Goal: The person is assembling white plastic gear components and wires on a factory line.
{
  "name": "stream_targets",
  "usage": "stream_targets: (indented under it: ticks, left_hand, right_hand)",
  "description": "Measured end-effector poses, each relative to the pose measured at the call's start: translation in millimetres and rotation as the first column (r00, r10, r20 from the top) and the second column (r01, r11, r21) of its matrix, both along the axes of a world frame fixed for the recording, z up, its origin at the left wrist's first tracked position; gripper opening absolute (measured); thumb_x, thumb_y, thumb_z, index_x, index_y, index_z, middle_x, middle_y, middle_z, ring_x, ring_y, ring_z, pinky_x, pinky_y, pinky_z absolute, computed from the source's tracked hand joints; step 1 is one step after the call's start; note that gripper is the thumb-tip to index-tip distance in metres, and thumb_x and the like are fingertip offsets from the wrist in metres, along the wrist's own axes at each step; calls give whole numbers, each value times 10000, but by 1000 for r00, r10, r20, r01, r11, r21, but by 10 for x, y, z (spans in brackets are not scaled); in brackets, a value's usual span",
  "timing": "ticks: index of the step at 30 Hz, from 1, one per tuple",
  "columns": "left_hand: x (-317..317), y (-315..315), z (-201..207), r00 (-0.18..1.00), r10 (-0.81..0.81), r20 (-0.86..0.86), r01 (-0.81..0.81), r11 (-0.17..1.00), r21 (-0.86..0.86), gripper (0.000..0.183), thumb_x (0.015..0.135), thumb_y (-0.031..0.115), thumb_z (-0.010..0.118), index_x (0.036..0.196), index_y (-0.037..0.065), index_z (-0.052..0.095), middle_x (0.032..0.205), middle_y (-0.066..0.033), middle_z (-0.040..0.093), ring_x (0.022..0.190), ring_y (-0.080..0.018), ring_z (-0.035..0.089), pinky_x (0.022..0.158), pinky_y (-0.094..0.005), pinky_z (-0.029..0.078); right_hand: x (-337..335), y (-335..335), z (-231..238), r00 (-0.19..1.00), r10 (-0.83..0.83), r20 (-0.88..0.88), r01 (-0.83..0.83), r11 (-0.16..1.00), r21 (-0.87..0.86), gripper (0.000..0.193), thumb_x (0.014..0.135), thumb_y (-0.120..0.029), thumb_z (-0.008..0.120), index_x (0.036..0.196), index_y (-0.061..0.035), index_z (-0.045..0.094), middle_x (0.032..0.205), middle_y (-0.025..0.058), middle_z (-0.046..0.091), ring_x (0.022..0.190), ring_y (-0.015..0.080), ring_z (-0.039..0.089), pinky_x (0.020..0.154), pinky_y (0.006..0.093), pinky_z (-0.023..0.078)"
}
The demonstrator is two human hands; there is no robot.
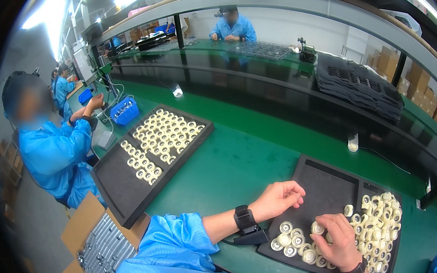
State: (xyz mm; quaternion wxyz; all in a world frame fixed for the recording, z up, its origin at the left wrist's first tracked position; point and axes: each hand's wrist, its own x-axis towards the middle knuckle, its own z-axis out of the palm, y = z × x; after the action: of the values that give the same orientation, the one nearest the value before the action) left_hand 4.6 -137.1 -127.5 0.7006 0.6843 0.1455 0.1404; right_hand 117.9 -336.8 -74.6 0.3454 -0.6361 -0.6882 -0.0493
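My right hand [337,239] pinches a cream plastic gear [317,227] between thumb and fingers, above the near part of a black foam tray [328,181]. Beneath and left of it lies a cluster of toothed cream gears [291,239]. To its right is a dense heap of cream ring-shaped parts with dark centres [375,234], in the tray's right section. My left hand [278,200] hovers over the tray's left edge, fingers curled toward the thumb, with nothing visible in them. A dark device is strapped at the left wrist.
A second black tray [125,203] with rows of cream parts stands to the left on the green table [220,159]. Past it is a blue bin [124,111]. A carton of metal parts [78,221] sits lower left. Co-workers in blue [56,150] sit left and across. Black mats [357,90] lie behind.
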Motion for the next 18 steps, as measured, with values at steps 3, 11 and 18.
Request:
stream_targets:
  ticks: [3,11,18]
  left_hand:
    - [6,8,-26,1000,0,-2,0,1000,-11,180,955,79,472,1073,4,586,961,-77,647,855,-110,617,806,-259,512]
    - [0,3,7,1000,-6,16,6,1000,7,178,945,64,473,1066,-2,585,954,-81,647,857,-116,618,813,-263,513]
    - [2,-10,8,1000,-5,16,4,1000,8,179,943,62,472,1067,-3,584,951,-82,648,860,-121,617,816,-268,513]
  right_hand:
    - [1,4,-3,1000,3,4,-3,1000,-10,364,653,-34,755,986,2,614,942,139,629,810,290,595,697,357,494]
    - [10,9,-8,1000,13,14,-13,1000,-11,376,648,-38,762,993,2,618,945,136,633,802,287,598,693,353,496]
    - [12,-3,-1,1000,17,6,-17,1000,-17,376,653,-41,762,998,6,621,945,135,634,789,282,599,683,352,494]
